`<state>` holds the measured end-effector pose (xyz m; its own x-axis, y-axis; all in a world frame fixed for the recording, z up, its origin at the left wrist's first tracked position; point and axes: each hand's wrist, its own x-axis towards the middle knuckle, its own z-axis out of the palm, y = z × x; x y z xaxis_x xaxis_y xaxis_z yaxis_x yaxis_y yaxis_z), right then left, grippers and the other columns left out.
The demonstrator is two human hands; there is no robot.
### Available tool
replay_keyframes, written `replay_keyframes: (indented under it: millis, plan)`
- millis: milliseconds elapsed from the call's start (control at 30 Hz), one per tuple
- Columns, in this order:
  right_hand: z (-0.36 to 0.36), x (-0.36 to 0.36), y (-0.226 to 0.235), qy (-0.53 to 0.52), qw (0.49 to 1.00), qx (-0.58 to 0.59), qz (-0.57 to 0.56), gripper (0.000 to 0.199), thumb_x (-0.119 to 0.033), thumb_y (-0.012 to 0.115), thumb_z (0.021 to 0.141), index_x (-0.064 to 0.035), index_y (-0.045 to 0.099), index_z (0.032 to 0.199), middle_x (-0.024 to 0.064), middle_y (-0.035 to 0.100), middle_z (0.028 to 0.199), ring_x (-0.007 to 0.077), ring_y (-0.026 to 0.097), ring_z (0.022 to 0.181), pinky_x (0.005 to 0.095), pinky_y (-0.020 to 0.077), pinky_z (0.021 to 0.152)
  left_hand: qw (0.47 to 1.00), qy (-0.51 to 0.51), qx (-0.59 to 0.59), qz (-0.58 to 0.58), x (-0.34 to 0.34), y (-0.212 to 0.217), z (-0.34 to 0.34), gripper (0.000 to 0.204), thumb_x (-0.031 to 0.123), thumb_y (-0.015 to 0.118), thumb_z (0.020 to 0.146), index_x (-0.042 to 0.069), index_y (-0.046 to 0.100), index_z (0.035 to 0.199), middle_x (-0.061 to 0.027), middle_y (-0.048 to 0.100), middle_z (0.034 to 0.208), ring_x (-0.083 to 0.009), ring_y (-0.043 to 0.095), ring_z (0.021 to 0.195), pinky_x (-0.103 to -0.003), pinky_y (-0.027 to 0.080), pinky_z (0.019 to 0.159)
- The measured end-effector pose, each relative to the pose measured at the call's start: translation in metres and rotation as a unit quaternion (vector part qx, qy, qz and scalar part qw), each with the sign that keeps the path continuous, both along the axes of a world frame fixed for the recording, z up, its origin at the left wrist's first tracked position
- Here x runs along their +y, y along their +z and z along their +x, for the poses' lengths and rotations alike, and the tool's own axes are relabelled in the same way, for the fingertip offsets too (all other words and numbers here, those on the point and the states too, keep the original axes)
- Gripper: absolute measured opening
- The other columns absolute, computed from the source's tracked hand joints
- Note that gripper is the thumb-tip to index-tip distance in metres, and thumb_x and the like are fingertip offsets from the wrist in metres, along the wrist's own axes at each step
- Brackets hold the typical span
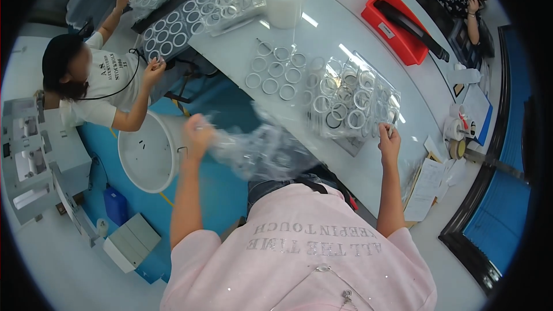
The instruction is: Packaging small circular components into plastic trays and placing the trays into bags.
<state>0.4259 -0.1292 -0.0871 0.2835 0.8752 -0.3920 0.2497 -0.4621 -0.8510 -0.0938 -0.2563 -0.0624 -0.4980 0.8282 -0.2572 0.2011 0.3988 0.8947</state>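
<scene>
My left hand (199, 133), smeared by motion, is closed on crumpled clear plastic film (262, 147), which trails right from it past the table's near edge to my waist. My right hand (389, 138) pinches the near right corner of a clear plastic tray (394, 101) on the white table. Several white and dark rings (356, 119) lie in this tray, some seeming to overlap. Just left of it, another clear tray (276, 70) holds white rings in rows. Glare on the plastic hides whether trays are stacked under my right hand.
A roll of clear film (285, 0) stands at the far side, near more bagged rings (230, 0). At the left a co-worker (103, 75) handles a ring tray (167, 37). A white bin (148, 152) stands below. Farther right are a red bin (371, 17) and papers (425, 187).
</scene>
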Motion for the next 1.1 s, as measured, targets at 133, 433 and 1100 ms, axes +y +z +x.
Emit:
replay_keyframes:
  millis: [133,433,1100]
  plan:
    - [0.0,0.003,-0.008,0.0,1.0,0.013,0.011,0.015,-0.023,0.065,0.088,-0.008,0.063,0.088,-0.0084,0.043,0.063,0.0005,0.033,0.047,0.0194,0.0239,0.039,0.94,-0.008,0.327,-0.1,-0.097,-0.049,-0.153,0.016,0.011,0.056,0.079,0.001,0.062,0.089,-0.0076,0.06,0.077,-0.0268,0.059,0.07,-0.038,0.049,0.068]
    - [0.016,-0.004,-0.017,-0.065,0.997,-0.011,0.028,0.018,-0.025,0.066,0.086,-0.0084,0.062,0.087,-0.0077,0.044,0.064,0.0016,0.034,0.048,0.0195,0.0261,0.039,0.747,0.354,0.512,-0.234,-0.244,-0.027,-0.253,0.039,0.029,0.065,0.072,-0.009,0.059,0.081,-0.0244,0.062,0.078,-0.0396,0.06,0.076,-0.048,0.046,0.068]
    - [0.024,-0.056,0.005,-0.12,0.984,-0.11,-0.074,0.02,-0.026,0.066,0.084,-0.0074,0.063,0.09,-0.0056,0.044,0.064,0.0026,0.036,0.048,0.0203,0.0284,0.039,0.867,0.264,0.372,-0.203,-0.125,-0.179,-0.175,0.044,0.022,0.067,0.073,-0.004,0.056,0.107,-0.0226,0.06,0.106,-0.0378,0.056,0.102,-0.046,0.043,0.09]
